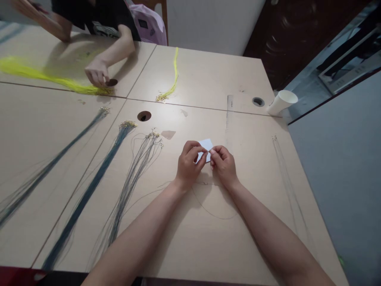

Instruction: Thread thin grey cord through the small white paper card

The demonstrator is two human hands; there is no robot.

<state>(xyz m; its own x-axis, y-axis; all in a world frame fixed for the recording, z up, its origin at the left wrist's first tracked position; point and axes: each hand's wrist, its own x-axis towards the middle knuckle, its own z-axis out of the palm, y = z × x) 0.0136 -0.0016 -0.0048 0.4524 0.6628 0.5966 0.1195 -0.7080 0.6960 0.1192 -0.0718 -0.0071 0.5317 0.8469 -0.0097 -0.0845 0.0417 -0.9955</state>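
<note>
Both my hands meet over the middle of the beige table [256, 222]. My left hand [188, 163] and my right hand [224, 163] pinch a small white card [206, 145] between their fingertips, just above the tabletop. A single thin cord [208, 210] loops on the table below my wrists; whether my fingers also grip it is hidden. To the left lie bundles of dark blue-grey cords [131, 178] with gold clasps at their far ends.
Another person's hand [97, 73] rests on yellow cords [44, 75] at the far left. A second yellow bundle [174, 77], a clear ruler [228, 111], a tipped white paper cup [282, 102] and a cable hole [144, 116] lie further back. Several pale cords [287, 178] lie right.
</note>
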